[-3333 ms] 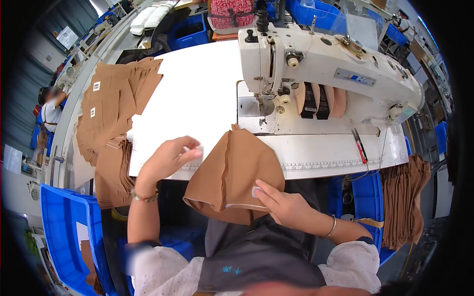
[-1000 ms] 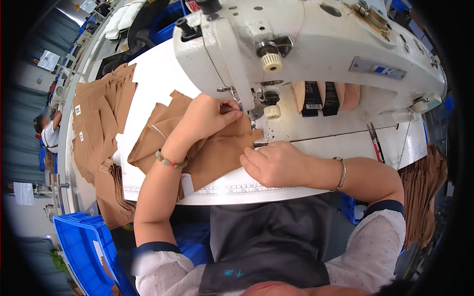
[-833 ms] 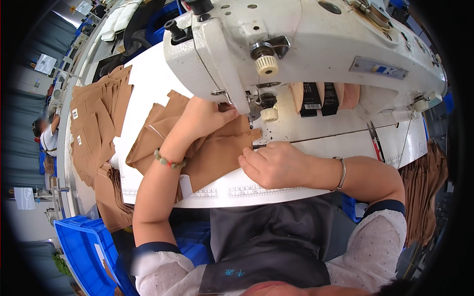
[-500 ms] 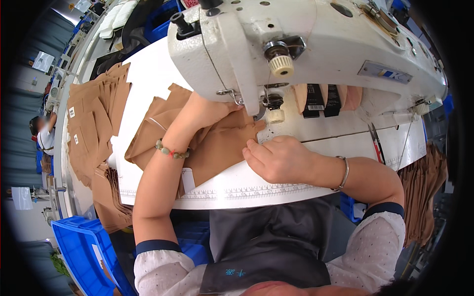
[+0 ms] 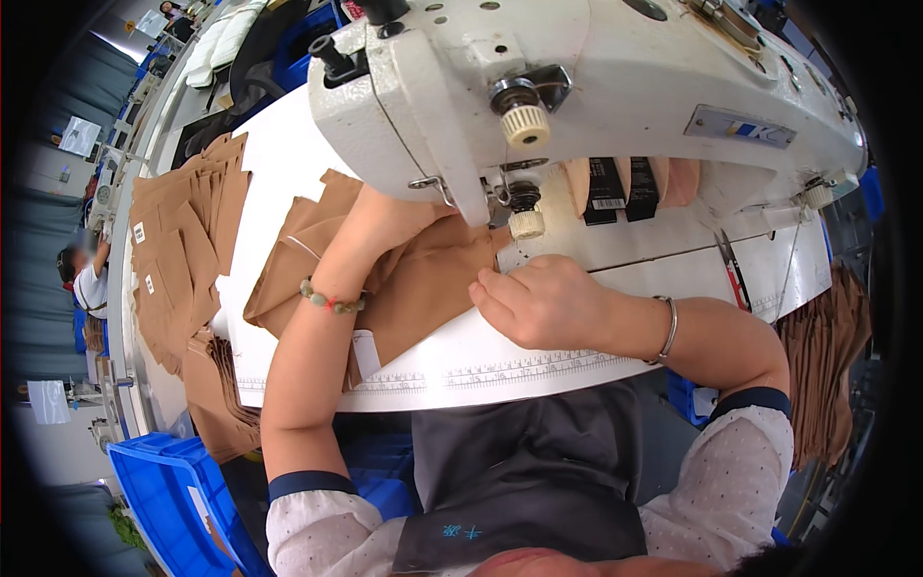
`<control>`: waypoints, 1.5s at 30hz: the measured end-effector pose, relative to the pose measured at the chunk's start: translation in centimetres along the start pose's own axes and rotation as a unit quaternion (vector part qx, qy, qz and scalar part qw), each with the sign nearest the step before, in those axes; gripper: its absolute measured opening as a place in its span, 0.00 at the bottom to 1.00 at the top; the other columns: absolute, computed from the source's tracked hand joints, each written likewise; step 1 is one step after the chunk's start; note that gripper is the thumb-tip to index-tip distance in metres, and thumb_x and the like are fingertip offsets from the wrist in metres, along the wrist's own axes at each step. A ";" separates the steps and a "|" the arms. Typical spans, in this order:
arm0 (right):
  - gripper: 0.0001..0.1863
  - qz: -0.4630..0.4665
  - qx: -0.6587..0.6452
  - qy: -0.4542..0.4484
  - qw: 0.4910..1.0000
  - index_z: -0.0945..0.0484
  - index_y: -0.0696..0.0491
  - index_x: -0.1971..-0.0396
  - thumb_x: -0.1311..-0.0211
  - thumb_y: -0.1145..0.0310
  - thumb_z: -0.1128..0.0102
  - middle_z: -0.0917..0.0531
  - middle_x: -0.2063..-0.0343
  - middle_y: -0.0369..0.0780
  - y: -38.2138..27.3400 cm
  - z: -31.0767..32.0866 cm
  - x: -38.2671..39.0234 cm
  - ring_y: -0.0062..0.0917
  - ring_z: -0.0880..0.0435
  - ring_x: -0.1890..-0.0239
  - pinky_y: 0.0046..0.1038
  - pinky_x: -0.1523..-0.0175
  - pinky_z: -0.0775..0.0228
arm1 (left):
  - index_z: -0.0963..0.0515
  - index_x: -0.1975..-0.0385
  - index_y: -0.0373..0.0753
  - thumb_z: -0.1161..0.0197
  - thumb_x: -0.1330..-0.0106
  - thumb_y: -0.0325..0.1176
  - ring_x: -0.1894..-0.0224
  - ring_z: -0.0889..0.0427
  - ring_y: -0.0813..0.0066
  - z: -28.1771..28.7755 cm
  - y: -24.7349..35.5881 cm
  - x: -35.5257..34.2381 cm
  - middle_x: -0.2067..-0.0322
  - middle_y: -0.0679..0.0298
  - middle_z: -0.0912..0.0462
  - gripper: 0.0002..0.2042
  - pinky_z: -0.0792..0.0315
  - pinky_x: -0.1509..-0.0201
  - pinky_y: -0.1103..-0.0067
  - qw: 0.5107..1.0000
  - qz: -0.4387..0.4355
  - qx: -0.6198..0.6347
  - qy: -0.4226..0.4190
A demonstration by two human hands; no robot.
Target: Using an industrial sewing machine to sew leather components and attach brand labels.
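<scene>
A white sewing machine [image 5: 635, 87] stands over a piece of brown fabric [image 5: 423, 298] folded on the white table. My left hand [image 5: 389, 221] lies on the fabric just left of the needle area, its fingers bent on the cloth and partly hidden behind the machine head. My right hand [image 5: 538, 298] is curled, its thumb and forefinger pinched at the fabric's right edge, in front of the presser foot. Red-handled snips [image 5: 735, 284] lie on the machine bed to the right.
Brown cut pieces [image 5: 187, 250] are piled on the left, more brown pieces [image 5: 822, 356] hang at the right. A blue bin [image 5: 168, 490] sits at lower left. Labelled pale rolls [image 5: 639, 188] lie under the machine arm. A co-worker [image 5: 91, 284] is at the far left.
Since the oldest frame the fabric has gone from the table's front edge to the needle area, with both hands on it. Lately my right hand has edged slightly away from me.
</scene>
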State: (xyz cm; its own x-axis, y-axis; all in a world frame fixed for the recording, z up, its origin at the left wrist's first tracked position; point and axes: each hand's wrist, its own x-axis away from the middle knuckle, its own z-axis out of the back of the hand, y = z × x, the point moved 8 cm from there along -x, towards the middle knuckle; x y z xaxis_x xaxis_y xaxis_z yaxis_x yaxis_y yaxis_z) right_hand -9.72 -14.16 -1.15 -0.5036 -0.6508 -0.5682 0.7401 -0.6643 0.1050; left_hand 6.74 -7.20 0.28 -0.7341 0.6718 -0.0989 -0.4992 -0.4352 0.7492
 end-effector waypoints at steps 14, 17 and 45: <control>0.04 -0.011 -0.008 0.121 0.993 0.25 0.50 0.80 0.55 0.68 0.38 0.29 0.81 0.33 0.3 1.2 -0.8 0.19 0.25 0.84 0.23 0.80 0.34 | 0.23 0.57 0.42 0.31 0.48 0.30 0.46 0.23 0.66 -3.2 6.2 10.8 0.56 0.66 0.21 0.17 0.38 0.32 0.57 0.904 -0.127 -0.394 0.106; 0.04 -0.020 -0.003 0.150 0.988 0.25 0.50 0.79 0.55 0.69 0.38 0.28 0.81 0.33 0.5 1.4 -0.6 0.19 0.25 0.84 0.23 0.80 0.33 | 0.19 0.62 0.41 0.36 0.44 0.31 0.54 0.19 0.70 -3.3 6.1 10.6 0.64 0.67 0.18 0.10 0.31 0.34 0.60 0.867 -0.225 -0.431 0.108; 0.07 -0.069 -0.027 -0.024 0.997 0.22 0.59 0.75 0.52 0.71 0.37 0.13 0.64 0.53 0.5 0.1 -0.2 0.22 0.17 0.83 0.25 0.82 0.28 | 0.17 0.50 0.35 0.36 0.50 0.20 0.52 0.22 0.62 -4.0 4.0 8.9 0.50 0.63 0.19 0.23 0.25 0.47 0.68 0.925 -0.186 -0.317 0.093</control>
State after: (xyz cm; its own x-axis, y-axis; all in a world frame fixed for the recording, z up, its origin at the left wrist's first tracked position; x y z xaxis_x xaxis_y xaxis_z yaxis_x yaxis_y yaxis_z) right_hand -9.27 -14.40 -0.86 -0.6220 -0.5727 -0.5340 0.6847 -0.7286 -0.0160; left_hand -3.62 -5.32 -0.20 -0.4948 0.7563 -0.4279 -0.8593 -0.4992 0.1114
